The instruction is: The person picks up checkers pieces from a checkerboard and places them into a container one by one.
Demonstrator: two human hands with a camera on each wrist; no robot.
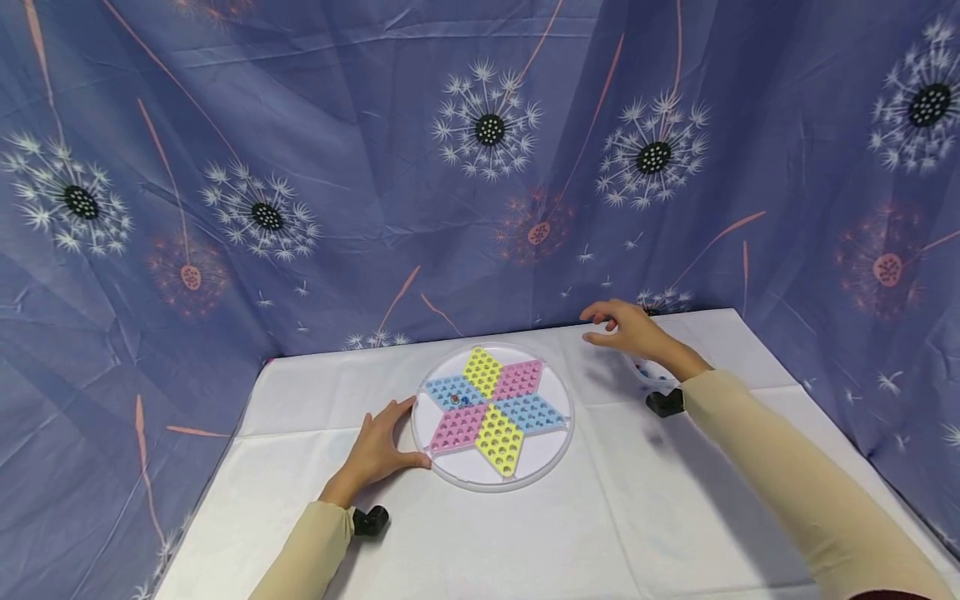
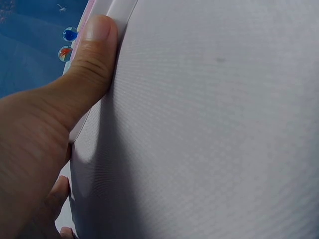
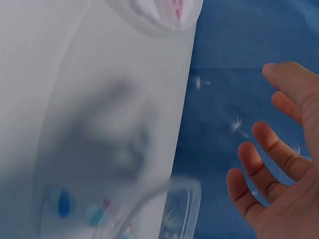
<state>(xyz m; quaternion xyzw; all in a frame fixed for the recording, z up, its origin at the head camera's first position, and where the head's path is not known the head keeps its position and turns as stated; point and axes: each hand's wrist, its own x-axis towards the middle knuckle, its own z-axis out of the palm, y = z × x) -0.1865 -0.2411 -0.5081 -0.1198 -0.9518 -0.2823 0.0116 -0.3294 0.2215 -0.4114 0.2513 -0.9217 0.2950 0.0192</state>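
A round white Chinese checkers board (image 1: 552, 454) lies on the table, with a star of yellow, pink and blue points full of holes. In its upper-left blue point sit an orange-streaked marble (image 2: 65, 54) and a blue marble (image 2: 70, 34). My left hand (image 1: 378, 450) touches the board's left rim, thumb and fingers spread along it. To the right, my right hand (image 1: 626, 329) is raised with loosely bent fingers, holding nothing. Below it stands a clear plastic container (image 3: 192, 199), partly hidden by the forearm, with several marbles (image 3: 64, 203) inside.
A white cloth (image 1: 525, 542) covers the table. Behind and at both sides hangs a blue curtain (image 1: 360, 150) printed with dandelions. Each wrist carries a small black camera (image 1: 370, 521).
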